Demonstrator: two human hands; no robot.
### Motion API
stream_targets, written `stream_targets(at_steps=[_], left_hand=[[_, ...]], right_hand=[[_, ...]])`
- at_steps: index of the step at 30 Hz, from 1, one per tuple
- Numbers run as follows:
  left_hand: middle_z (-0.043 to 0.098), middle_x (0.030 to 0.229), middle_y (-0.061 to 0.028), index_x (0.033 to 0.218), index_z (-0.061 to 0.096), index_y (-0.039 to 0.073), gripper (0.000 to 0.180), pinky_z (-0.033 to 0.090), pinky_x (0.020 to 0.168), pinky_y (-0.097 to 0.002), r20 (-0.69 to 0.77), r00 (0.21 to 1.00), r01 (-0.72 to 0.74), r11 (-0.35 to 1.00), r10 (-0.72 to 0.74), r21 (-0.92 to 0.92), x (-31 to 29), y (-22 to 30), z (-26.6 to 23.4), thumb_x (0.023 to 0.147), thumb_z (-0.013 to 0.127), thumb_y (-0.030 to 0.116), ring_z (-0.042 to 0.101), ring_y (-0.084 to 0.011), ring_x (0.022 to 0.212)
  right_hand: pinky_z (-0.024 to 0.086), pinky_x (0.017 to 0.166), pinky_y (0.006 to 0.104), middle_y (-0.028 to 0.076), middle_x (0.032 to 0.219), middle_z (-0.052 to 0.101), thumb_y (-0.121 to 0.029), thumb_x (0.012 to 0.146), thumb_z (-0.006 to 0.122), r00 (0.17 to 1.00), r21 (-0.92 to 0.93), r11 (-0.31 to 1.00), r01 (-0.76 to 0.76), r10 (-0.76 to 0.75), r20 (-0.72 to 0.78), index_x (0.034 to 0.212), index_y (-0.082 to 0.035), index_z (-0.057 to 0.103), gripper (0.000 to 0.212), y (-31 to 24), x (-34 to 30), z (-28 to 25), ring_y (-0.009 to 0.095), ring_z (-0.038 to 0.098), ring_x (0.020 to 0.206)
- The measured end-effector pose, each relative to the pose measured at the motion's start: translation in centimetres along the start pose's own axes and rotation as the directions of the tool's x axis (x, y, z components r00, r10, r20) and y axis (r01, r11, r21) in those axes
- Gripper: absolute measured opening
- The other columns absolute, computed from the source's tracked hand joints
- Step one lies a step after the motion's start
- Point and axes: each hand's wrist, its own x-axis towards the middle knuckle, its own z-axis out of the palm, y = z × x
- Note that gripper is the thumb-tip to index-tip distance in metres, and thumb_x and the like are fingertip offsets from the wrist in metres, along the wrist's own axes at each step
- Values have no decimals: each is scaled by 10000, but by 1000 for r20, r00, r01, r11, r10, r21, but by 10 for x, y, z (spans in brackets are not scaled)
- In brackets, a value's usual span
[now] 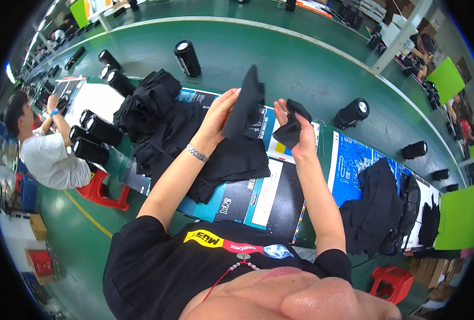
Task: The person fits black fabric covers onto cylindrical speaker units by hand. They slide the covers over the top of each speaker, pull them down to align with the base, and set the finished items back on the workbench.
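My left hand [218, 114], with a metal watch band at its wrist, holds up a flat piece of black fabric [243, 109]. The piece stands nearly on edge, and its side hides part of the thumb. To the right, my right hand [305, 141] grips a smaller, folded-looking black cloth [287, 133] between thumb and fingers. Both hands are raised above the work table, apart from each other. Below and left of them lies a spread pile of black fabric pieces [242, 160], with a bunched black heap [151, 98] behind it.
Black cylindrical speakers stand on the green line, one [188, 60] ahead and another [352, 113] to the right. Several more [90, 151] cluster left. More black cloth [375, 205] hangs over the table's right part. A person [53, 154] sits left, by a red stool [103, 193].
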Motion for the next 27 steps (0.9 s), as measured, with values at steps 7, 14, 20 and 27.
stream_targets(at_steps=[7, 14, 20, 27], left_hand=[[600, 907, 11, 973, 586, 8, 117, 444, 739, -180, -62, 908, -351, 835, 413, 424, -5, 21, 18, 896, 614, 92, 546, -37, 790], [571, 1101, -50, 899, 561, 9, 92, 437, 836, -223, 15, 900, -417, 853, 435, 315, -24, 29, 27, 860, 641, 34, 542, -80, 916], [570, 1133, -74, 894, 566, 3, 107, 458, 848, -252, 97, 956, -294, 927, 278, 235, -36, 34, 15, 917, 581, 107, 552, -104, 942], [611, 1043, -22, 1066, 606, 13, 201, 449, 857, -226, 87, 992, -107, 954, 85, 280, -48, 48, 11, 927, 574, 155, 574, -70, 933]], right_hand=[[508, 704, 304, 124, 887, 659, -131, 845, 652, 982, -257, 965, 53, -97, -164, 977, 13, 600, 202, 7, -6, 54, 189, 619, 742], [539, 761, 296, 83, 948, 639, -40, 809, 666, 999, -245, 969, 14, -23, -34, 1021, -24, 594, 224, 19, -20, 85, 192, 623, 872], [475, 763, 262, 36, 986, 633, -43, 778, 698, 998, -446, 894, -43, 60, 23, 1050, -50, 612, 285, 20, -23, 82, 147, 595, 903], [447, 754, 250, 15, 893, 634, -15, 743, 700, 980, -654, 742, 148, -18, 201, 956, -37, 630, 225, 19, -30, 102, 114, 580, 834]])
